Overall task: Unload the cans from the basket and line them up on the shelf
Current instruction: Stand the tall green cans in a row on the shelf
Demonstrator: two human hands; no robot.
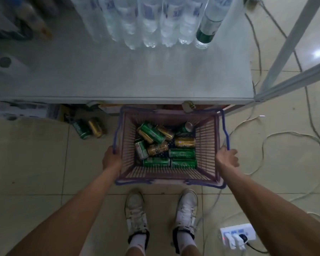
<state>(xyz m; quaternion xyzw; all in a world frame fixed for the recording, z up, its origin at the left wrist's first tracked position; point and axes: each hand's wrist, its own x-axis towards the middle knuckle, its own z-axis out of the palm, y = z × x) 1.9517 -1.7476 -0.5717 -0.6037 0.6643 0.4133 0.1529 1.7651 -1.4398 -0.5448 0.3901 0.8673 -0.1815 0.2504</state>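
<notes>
Several clear plastic bottles [146, 21] stand in a row at the back of a grey shelf [118, 74], whose front part is bare. Below it is a pale tiled floor [35, 154] with loose cables [288, 137] and a white power strip [237, 235] at the right. Two cans on the floor [89, 128] lie near the shelf's foot. The basket [207, 145] hangs in front of the shelf, above a pair of white shoes [161, 215], with green and gold cans [166, 145] lying jumbled inside. The left hand [111, 159] is clenched on the basket's left rim; the right hand [226, 157] grips the right rim.
</notes>
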